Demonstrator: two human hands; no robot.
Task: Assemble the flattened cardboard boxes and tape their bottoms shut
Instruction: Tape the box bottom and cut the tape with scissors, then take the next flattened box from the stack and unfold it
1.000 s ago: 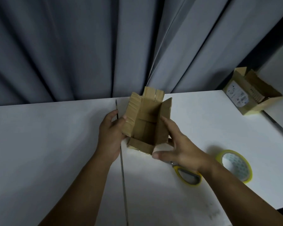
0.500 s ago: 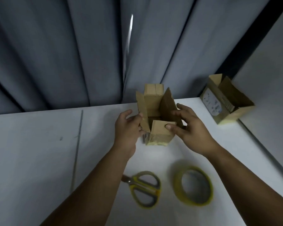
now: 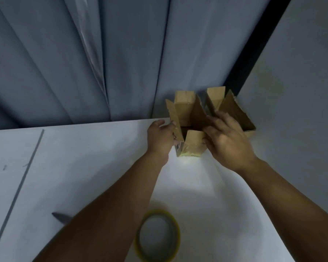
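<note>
A small brown cardboard box point(image 3: 192, 142) stands upright near the table's far edge, top flaps open, yellowish tape along its bottom edge. My left hand point(image 3: 160, 138) grips its left flap and side. My right hand point(image 3: 228, 140) holds its right side, fingers over the right flap. Just behind and right of it stands a second open cardboard box point(image 3: 235, 108), partly hidden by my right hand. A roll of yellow tape point(image 3: 158, 236) lies flat near me, between my forearms.
The tip of the scissors point(image 3: 60, 217) pokes out from under my left forearm. The white table point(image 3: 83, 167) has a seam running down its left part. Grey curtains point(image 3: 102, 53) hang behind; a pale wall point(image 3: 301, 91) closes off the right.
Both hands have carried the box away from me and to the right, up beside the second box at the back. The view has swung right with them; the tape and scissors now lie lower left.
</note>
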